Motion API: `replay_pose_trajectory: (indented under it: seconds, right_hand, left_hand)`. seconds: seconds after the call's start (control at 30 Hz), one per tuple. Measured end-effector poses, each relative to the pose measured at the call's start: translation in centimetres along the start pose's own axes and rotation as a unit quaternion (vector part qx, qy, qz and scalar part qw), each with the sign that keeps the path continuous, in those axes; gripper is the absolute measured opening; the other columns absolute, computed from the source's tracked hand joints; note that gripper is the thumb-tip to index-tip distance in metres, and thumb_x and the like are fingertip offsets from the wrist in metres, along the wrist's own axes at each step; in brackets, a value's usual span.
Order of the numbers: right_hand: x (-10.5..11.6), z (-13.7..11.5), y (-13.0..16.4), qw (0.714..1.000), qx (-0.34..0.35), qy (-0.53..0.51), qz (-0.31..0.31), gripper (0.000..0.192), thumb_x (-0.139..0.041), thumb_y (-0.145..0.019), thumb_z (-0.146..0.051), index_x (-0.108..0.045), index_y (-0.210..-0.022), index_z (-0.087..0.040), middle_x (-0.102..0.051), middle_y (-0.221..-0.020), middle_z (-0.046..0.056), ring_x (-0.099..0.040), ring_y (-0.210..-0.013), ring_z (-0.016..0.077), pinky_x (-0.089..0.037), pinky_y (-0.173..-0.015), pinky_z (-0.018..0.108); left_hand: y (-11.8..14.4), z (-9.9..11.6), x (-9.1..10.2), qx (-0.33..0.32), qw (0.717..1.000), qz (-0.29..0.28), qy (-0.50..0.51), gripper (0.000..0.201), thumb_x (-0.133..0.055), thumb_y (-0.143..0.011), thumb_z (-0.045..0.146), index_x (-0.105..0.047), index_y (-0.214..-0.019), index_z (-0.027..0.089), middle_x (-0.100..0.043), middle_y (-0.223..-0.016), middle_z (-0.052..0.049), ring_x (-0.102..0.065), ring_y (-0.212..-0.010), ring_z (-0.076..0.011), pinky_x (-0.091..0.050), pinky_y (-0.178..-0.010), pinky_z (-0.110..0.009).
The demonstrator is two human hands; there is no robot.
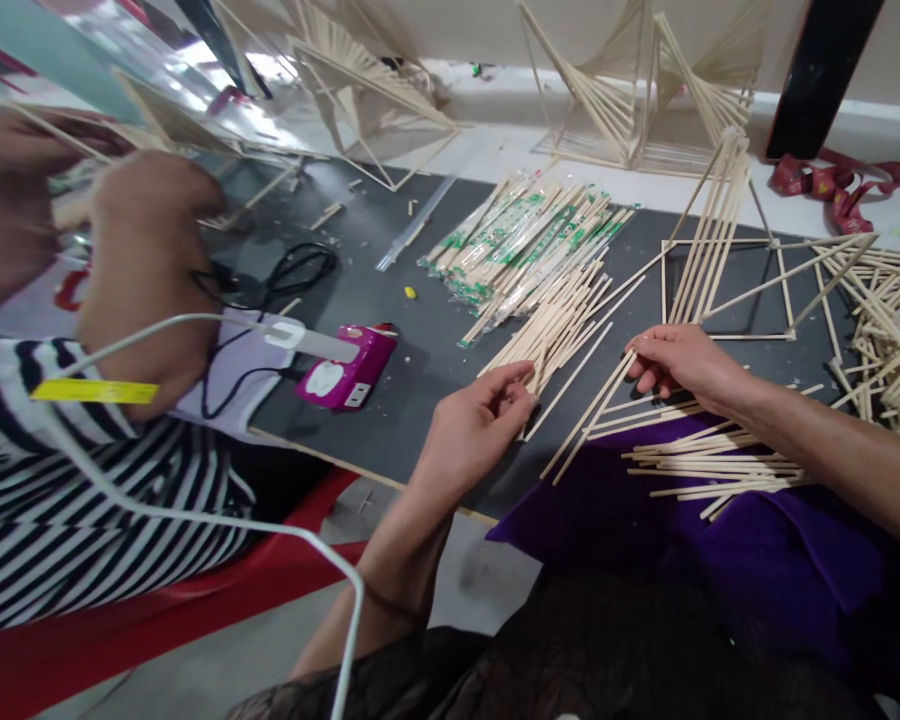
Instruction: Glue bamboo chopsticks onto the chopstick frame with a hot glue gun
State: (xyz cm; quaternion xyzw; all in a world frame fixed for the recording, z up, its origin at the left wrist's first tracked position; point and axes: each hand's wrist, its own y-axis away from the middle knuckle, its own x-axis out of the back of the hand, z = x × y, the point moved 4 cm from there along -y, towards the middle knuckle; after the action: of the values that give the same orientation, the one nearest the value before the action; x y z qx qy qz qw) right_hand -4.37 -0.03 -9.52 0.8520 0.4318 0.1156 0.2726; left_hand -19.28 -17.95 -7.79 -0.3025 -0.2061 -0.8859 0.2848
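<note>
My left hand (480,420) rests on the near end of a loose pile of bare wooden sticks (559,320) on a dark grey mat (390,300), fingers pinched on a stick end. My right hand (679,362) grips a couple of long sticks (592,415) that slant down to the left across the mat's edge. More loose sticks (709,465) lie just below it on a purple cloth (645,520). A stick frame (727,270) stands right behind my right hand.
A person in a striped sleeve (60,480) works at the left, hands (142,270) raised. A pink glue gun (345,370) with white cable lies on the mat. Wrapped chopstick packs (525,240), finished stick structures (630,90) and a stick heap (892,320) surround the mat.
</note>
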Motion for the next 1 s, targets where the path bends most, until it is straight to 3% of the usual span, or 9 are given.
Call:
replay_pose_trajectory:
  seconds: [0.13, 0.23, 0.3, 0.37, 0.47, 0.53, 0.63, 0.8, 1.0]
  right_hand:
    - [-0.1, -0.1, 0.1, 1.000, 0.003, 0.003, -0.003, 0.017, -0.052, -0.089, -0.018, -0.058, -0.074, -0.014, -0.062, -0.067, 0.003, -0.057, -0.047, 0.0065, -0.034, -0.035, 0.017]
    - [-0.1, -0.1, 0.1, 1.000, 0.011, 0.020, 0.005, 0.010, -0.051, -0.088, -0.017, -0.060, -0.087, -0.014, -0.063, -0.073, 0.004, -0.058, -0.048, 0.0067, -0.034, -0.035, 0.017]
    - [-0.2, -0.1, 0.1, 0.998, 0.035, 0.048, 0.014, 0.025, -0.051, -0.086, -0.018, -0.058, -0.109, -0.012, -0.066, -0.084, 0.006, -0.061, -0.052, 0.0084, -0.038, -0.036, 0.018]
    - [-0.3, -0.1, 0.1, 0.993, 0.072, 0.097, 0.020, 0.051, -0.053, -0.083, -0.020, -0.046, -0.133, -0.010, -0.066, -0.094, 0.010, -0.064, -0.056, 0.0109, -0.041, -0.037, 0.020]
    - [-0.5, -0.1, 0.3, 0.978, 0.121, 0.170, 0.008, 0.067, -0.054, -0.081, -0.023, -0.035, -0.144, -0.009, -0.068, -0.092, 0.009, -0.064, -0.055, 0.0122, -0.041, -0.039, 0.021]
    - [-0.7, 0.0, 0.4, 0.971, 0.133, 0.198, -0.012, 0.057, -0.053, -0.081, -0.024, -0.046, -0.136, -0.010, -0.069, -0.087, 0.008, -0.064, -0.054, 0.0115, -0.041, -0.041, 0.021]
    - [-0.8, 0.1, 0.6, 0.967, 0.133, 0.214, -0.026, 0.036, -0.052, -0.081, -0.025, -0.061, -0.114, -0.012, -0.069, -0.085, 0.007, -0.063, -0.053, 0.0103, -0.042, -0.046, 0.021]
    - [-1.1, 0.3, 0.8, 0.967, 0.132, 0.213, -0.053, 0.014, -0.051, -0.081, -0.021, -0.061, -0.087, -0.015, -0.065, -0.074, 0.004, -0.061, -0.050, 0.0097, -0.042, -0.047, 0.022]
    - [-1.4, 0.4, 0.8, 0.965, 0.122, 0.222, -0.067, 0.011, -0.049, -0.079, -0.017, -0.059, -0.078, -0.016, -0.064, -0.070, 0.002, -0.061, -0.050, 0.0102, -0.043, -0.047, 0.021]
  left_hand:
    - [-0.1, -0.1, 0.3, 0.006, 0.997, 0.008, 0.074, 0.047, -0.064, -0.073, 0.042, -0.065, -0.108, 0.012, -0.061, -0.075, -0.001, -0.054, -0.062, -0.0126, -0.043, -0.059, -0.025]
    - [0.2, 0.1, -0.1, 0.007, 0.997, -0.004, 0.076, 0.034, -0.065, -0.071, 0.041, -0.066, -0.093, 0.014, -0.061, -0.070, -0.001, -0.054, -0.061, -0.0128, -0.044, -0.059, -0.025]
    - [0.4, 0.4, -0.7, -0.001, 0.998, -0.025, 0.056, 0.031, -0.064, -0.073, 0.041, -0.067, -0.090, 0.015, -0.060, -0.067, 0.000, -0.054, -0.059, -0.0127, -0.044, -0.058, -0.025]
    - [0.5, 0.9, -1.3, -0.024, 0.999, -0.036, 0.015, 0.030, -0.062, -0.076, 0.041, -0.068, -0.093, 0.016, -0.062, -0.068, -0.001, -0.056, -0.060, -0.0135, -0.045, -0.059, -0.026]
    - [0.1, 1.9, -1.5, -0.099, 0.992, -0.018, -0.080, 0.030, -0.058, -0.083, 0.039, -0.071, -0.099, 0.018, -0.069, -0.080, -0.004, -0.063, -0.072, -0.0167, -0.047, -0.070, -0.028]
    - [-0.5, 2.3, -0.8, -0.128, 0.976, 0.047, -0.167, 0.031, -0.053, -0.088, 0.039, -0.071, -0.104, 0.019, -0.070, -0.094, -0.007, -0.065, -0.084, -0.0197, -0.047, -0.074, -0.030]
    - [-1.4, 1.9, 0.3, -0.088, 0.939, 0.133, -0.303, 0.034, -0.049, -0.091, 0.038, -0.070, -0.110, 0.020, -0.067, -0.107, -0.010, -0.065, -0.093, -0.0239, -0.045, -0.069, -0.030]
    - [-1.7, 1.1, -1.0, -0.089, 0.930, 0.085, -0.347, 0.035, -0.051, -0.092, 0.039, -0.069, -0.115, 0.021, -0.067, -0.105, -0.008, -0.064, -0.096, -0.0225, -0.044, -0.066, -0.028]
    - [-0.9, 1.4, -2.5, -0.128, 0.932, 0.069, -0.333, 0.035, -0.051, -0.092, 0.040, -0.067, -0.115, 0.021, -0.068, -0.106, -0.008, -0.064, -0.095, -0.0223, -0.045, -0.069, -0.028]
